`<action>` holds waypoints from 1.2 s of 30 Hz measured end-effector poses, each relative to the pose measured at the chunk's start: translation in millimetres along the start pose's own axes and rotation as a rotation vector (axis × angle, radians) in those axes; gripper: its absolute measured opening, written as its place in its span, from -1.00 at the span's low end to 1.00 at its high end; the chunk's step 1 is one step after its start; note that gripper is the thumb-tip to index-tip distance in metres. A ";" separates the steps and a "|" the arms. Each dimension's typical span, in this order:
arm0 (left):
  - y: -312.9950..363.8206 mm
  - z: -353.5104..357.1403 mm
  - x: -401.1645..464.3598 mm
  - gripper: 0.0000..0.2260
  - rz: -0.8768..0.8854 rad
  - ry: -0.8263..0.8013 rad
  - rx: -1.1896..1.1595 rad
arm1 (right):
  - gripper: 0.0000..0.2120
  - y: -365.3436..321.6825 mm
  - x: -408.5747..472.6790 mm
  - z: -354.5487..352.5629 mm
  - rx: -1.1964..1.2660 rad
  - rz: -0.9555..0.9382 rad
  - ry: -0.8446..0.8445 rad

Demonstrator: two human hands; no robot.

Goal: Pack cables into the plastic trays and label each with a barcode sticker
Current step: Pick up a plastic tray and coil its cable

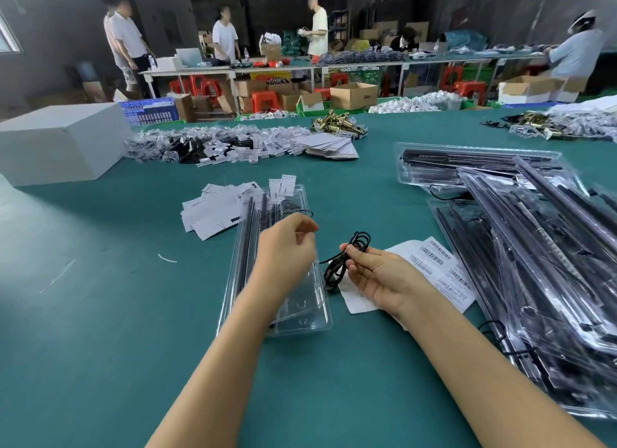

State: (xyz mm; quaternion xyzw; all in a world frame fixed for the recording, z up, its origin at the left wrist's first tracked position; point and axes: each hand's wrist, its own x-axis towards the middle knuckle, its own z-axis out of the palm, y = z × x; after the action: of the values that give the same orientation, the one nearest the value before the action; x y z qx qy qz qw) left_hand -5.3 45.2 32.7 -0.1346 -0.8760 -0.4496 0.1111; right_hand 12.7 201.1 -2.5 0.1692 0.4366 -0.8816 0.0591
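Observation:
A coiled black cable (347, 259) hangs from my right hand (377, 277), whose thumb and fingers pinch it just right of the tray. A clear plastic tray (243, 257) lies in front of me on the green table, with long black strips along its left side. My left hand (287, 247) hovers over the tray's middle with its fingers curled; a thin end of the cable runs toward it, but I cannot tell whether it holds that end. A sheet of barcode stickers (437, 267) lies under and to the right of my right hand.
A heap of packed clear trays (541, 247) fills the right side. Loose white paper cards (213, 210) lie left of the tray's far end. Further back are a white box (56, 144), bagged small parts (213, 144) and brass fittings (337, 124). People stand at distant tables.

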 end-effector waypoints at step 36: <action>-41.6 -3.5 -41.3 -0.51 0.342 -0.315 0.438 | -0.94 -11.8 -11.8 2.6 0.228 -0.028 0.186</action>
State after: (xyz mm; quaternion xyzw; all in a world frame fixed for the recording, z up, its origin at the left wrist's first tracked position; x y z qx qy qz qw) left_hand 19.8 13.5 -9.9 -0.3210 -0.9230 -0.1989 0.0745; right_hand 20.1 205.7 11.9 0.2496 0.3397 -0.9067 -0.0135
